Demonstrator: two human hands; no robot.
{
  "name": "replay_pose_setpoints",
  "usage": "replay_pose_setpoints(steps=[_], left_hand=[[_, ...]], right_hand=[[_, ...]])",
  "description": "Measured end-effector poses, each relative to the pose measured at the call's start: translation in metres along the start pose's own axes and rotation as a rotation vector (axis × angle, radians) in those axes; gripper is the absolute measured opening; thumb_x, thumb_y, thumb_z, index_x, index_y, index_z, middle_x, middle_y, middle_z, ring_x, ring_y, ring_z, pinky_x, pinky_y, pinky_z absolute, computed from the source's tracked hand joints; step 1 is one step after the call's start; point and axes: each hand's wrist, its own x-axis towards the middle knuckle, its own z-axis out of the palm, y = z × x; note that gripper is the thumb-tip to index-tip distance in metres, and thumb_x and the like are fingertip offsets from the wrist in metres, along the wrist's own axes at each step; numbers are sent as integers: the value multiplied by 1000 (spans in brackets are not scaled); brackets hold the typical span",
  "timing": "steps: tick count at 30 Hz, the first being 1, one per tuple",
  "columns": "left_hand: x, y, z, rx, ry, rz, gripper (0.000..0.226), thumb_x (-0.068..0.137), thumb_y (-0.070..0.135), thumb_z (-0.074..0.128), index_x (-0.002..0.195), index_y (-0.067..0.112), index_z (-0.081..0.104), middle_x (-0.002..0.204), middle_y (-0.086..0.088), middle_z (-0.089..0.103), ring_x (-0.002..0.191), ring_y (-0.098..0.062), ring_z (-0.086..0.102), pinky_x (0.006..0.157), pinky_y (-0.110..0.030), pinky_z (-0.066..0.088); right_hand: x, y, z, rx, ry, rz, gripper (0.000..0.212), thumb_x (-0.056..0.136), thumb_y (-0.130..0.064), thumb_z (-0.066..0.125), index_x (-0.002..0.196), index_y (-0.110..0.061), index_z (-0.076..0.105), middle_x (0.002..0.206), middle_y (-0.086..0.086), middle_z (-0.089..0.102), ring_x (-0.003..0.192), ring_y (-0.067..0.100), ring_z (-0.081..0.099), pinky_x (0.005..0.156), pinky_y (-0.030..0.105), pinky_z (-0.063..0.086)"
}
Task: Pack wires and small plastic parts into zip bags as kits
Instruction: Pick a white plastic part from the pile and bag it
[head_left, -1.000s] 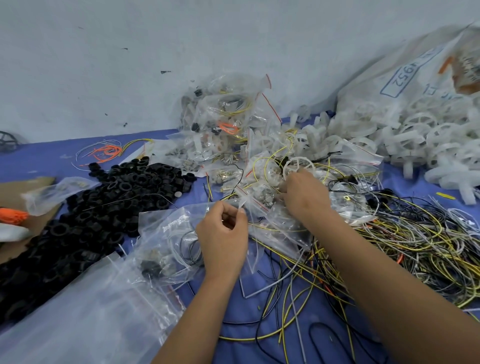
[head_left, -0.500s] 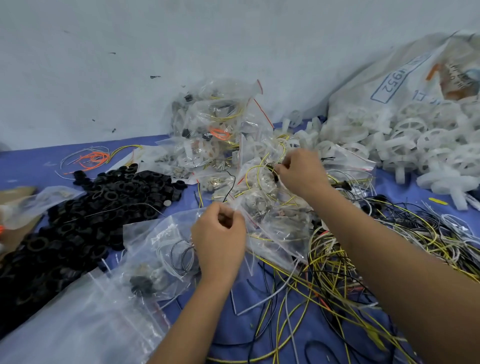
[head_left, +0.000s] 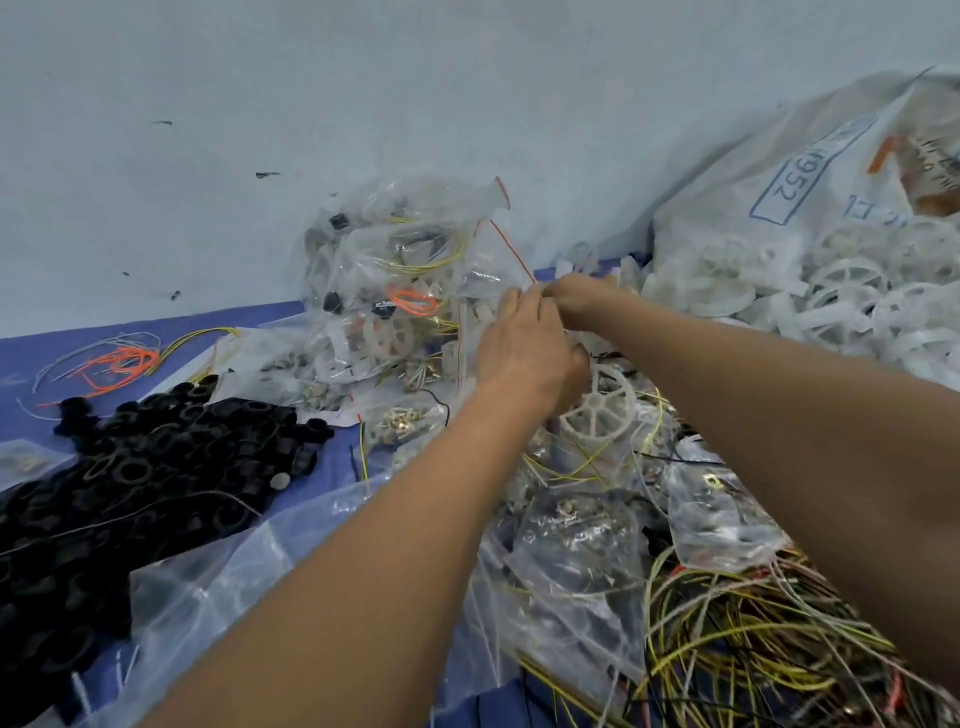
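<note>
Wires (head_left: 753, 639) lie tangled nearest, below the right forearm; beyond them, both hands meet at a zip bag's (head_left: 498, 270) mouth by the packed pile. Left hand (head_left: 524, 348) and right hand (head_left: 576, 301) seem to pinch its strip, though the grip is hidden; best press along the whole seal before dropping it on the pile.

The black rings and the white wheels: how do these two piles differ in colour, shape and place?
The black rings are dark, small and plain, without spokes; the white wheels are pale, larger and spoked. The rings lie at the left on the blue cloth; the wheels lie at the right, spilling from a big printed sack. Both are loose heaps of round plastic parts, not yet bagged.
</note>
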Motion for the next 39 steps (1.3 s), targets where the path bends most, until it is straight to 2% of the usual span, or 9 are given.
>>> replay_pose_setpoints(steps=[3, 8, 13, 18, 23, 27, 32, 34, 39], left_hand=[[15, -12, 16, -42, -167, -7, 66, 106, 41, 32, 161, 8, 21, 171, -9, 9, 158, -27, -1, 128, -45, 10], [2, -43, 31, -27, -311, -43, 68, 108, 47, 11, 141, 9, 57, 160, -15, 39, 159, -24, -7, 126, -49, 11], [-16, -58, 28, 22, -298, -125, 70, 105, 60, 21, 145, 14, 54, 158, -16, 42, 157, -22, -16, 126, -51, 15], [-39, -57, 11, -47, -325, -127, 66, 105, 62, 22, 137, 20, 62, 139, -18, 60, 138, -36, 46, 107, -45, 42], [-76, -50, -14, -222, -183, -119, 59, 108, 54, 28, 118, 12, 69, 124, -19, 66, 124, -36, 56, 101, -47, 47], [-119, -35, -36, -362, 222, -153, 39, 106, 37, 46, 70, 22, 51, 78, 3, 54, 79, -21, 52, 70, -33, 31], [-186, -28, -47, -770, 548, -338, 19, 96, 38, 51, 90, 24, 62, 96, 5, 65, 88, -11, 59, 77, -18, 40], [-205, -33, -51, -1063, 604, -460, 27, 98, 39, 49, 96, 18, 66, 94, 3, 68, 88, -19, 64, 80, -32, 52], [-221, -69, -87, -1508, 624, -623, 39, 109, 39, 39, 97, 16, 68, 79, 4, 66, 52, -8, 43, 43, -20, 27]], right_hand=[[6, 1, 7, 43, 32, 22, 26, 102, -24, 36, 111, -14, 59, 142, 18, 52, 135, 40, 41, 118, 53, 26], [10, 8, 17, 550, 171, 87, 24, 96, -15, 51, 108, -2, 67, 123, 21, 64, 117, 36, 58, 98, 41, 47], [-25, 16, 27, 939, 419, 51, 18, 94, -8, 64, 105, -12, 78, 86, -7, 72, 82, 0, 63, 74, 9, 46], [-75, 14, 26, 1232, 605, 61, 25, 97, 2, 53, 101, -5, 77, 79, 1, 73, 70, 11, 67, 70, 20, 53], [-140, 15, 18, 1451, 708, 116, 25, 98, 7, 50, 97, -5, 72, 78, 6, 71, 65, 10, 65, 67, 19, 54], [-206, 3, 13, 1719, 650, 90, 26, 100, 7, 48, 94, -11, 65, 78, 5, 70, 64, 6, 65, 61, 18, 51], [-279, -24, 18, 1978, 413, -125, 23, 100, 8, 49, 106, -14, 53, 75, 7, 71, 75, 13, 70, 69, 23, 55], [-299, -31, 25, 2049, 226, -290, 25, 99, 12, 48, 111, -9, 53, 79, 15, 64, 75, 16, 68, 71, 24, 55], [-318, -34, 47, 1926, -189, -476, 23, 91, 2, 53, 110, -1, 65, 76, 7, 67, 72, 13, 62, 73, 20, 53]])
